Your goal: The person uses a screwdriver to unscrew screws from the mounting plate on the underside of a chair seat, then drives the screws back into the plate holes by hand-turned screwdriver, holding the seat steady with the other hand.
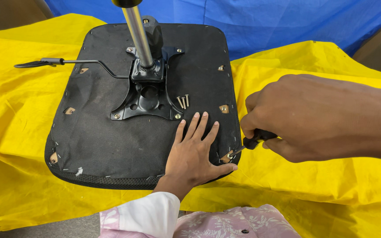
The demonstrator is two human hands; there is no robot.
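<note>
Nearest the camera, a floral-patterned garment (239, 222) and a white cuff (148, 213) are showing at the bottom edge. Just beyond the cuff, the left hand (195, 156) is lying palm-down on the near right part of an upturned office chair seat (98, 141), its fingers (201, 125) spread apart and flat on the black fabric, the thumb stretching toward the seat's near right corner.

To the right, the right hand (305, 117) is gripping a screwdriver (248, 144), its fingers curled tightly around the black handle. The metal shaft is pointing left and down, and its tip is sitting on a screw in a small brown bracket (226, 156) at the seat's near right corner, just beside the left thumb.

The chair seat is lying underside up on a yellow sheet (18, 132) that is covering the bench. Staples are dotting its edge, and more small brown brackets are sitting at points near the rim. At the middle of the seat, a black metal mounting plate (144, 103) is sitting against the fabric, with three loose screws (183, 102) lying together just right of it, beyond the left fingertips. A chrome gas-lift cylinder (138, 37) is rising from the plate toward the top of the view, and a thin black adjustment lever (58, 61) is reaching out from the plate to the left, past the seat's edge. Farthest back, a blue sheet (265, 20) is lying behind the yellow one.
</note>
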